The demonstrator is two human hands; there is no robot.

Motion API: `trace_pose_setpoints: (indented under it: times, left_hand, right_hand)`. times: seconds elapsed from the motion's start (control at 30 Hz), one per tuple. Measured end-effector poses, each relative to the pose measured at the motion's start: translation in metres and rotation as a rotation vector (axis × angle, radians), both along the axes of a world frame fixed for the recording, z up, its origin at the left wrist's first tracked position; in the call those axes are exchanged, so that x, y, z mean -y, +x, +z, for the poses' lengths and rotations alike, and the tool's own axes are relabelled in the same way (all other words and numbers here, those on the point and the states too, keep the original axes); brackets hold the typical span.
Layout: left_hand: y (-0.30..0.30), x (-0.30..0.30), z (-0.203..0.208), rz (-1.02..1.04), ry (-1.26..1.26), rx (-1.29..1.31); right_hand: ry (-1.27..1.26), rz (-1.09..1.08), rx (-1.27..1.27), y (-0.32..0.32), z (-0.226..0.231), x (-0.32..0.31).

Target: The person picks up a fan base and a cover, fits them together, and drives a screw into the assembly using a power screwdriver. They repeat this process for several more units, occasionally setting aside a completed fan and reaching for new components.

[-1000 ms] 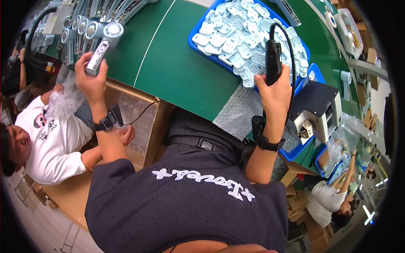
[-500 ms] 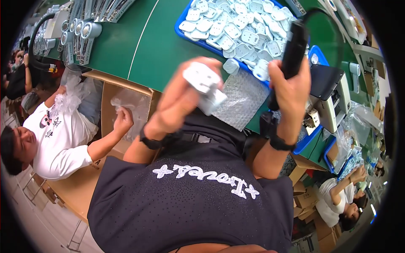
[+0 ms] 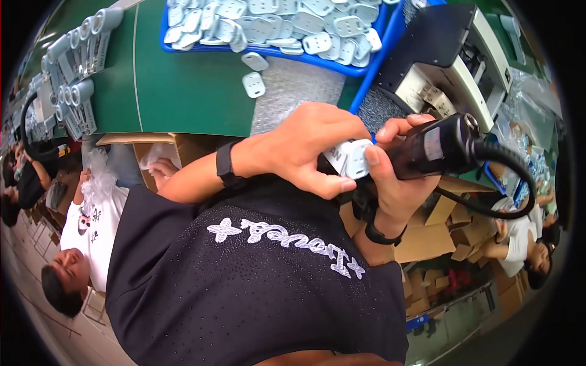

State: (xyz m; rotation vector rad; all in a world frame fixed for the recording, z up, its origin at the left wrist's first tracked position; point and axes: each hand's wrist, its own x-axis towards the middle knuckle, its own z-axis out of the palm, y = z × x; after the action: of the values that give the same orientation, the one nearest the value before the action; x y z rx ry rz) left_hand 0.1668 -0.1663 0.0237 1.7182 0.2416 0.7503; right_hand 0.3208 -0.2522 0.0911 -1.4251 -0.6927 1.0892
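At the right of centre, my left hand (image 3: 311,149) is closed round a small white plastic part (image 3: 353,157), gripping it between thumb and fingers. Right beside it, my right hand (image 3: 394,180) grips a thick black corded tool that looks like an electric screwdriver (image 3: 433,149), its ribbed cable curling down to the right. That tool lies almost level, and its tip is hidden behind my fingers and the white part. My right thumb touches the white part. Two loose white plates with holes, an upper plate (image 3: 254,61) and a lower plate (image 3: 253,85), rest beyond my left forearm.
A blue tray (image 3: 348,68) heaped with white plates stands at the back, with bubble wrap (image 3: 296,82) before it. A black and cream machine (image 3: 470,61) sits at right. White handled parts (image 3: 82,49) are stacked far left. Co-workers sit on both sides; an open carton (image 3: 177,146) is left.
My hands have come together, the left moving right with the white part. The black tool has swung from upright to nearly level. My view has shifted right; the tray appears farther left.
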Motion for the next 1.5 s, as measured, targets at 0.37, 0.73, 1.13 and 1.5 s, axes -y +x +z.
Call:
trace_pose_setpoints:
  times: [0.37,0.73,1.13,1.5]
  left_hand:
    - [0.006,0.008,-0.007,0.117,-0.05,0.031]
    - [-0.001,0.004,-0.006,0.137,0.163,0.206]
    - [0.006,-0.003,-0.013,0.075,0.132,0.223]
    - [0.004,-0.01,-0.014,0.03,0.182,0.245]
  right_hand:
    - [0.178,0.098,0.192,-0.009,-0.008,0.01]
    - [0.187,0.058,0.203,-0.02,-0.004,0.019]
    - [0.115,-0.17,0.229,-0.026,-0.016,0.036]
    - [-0.475,-0.392,0.912,0.032,-0.039,0.072]
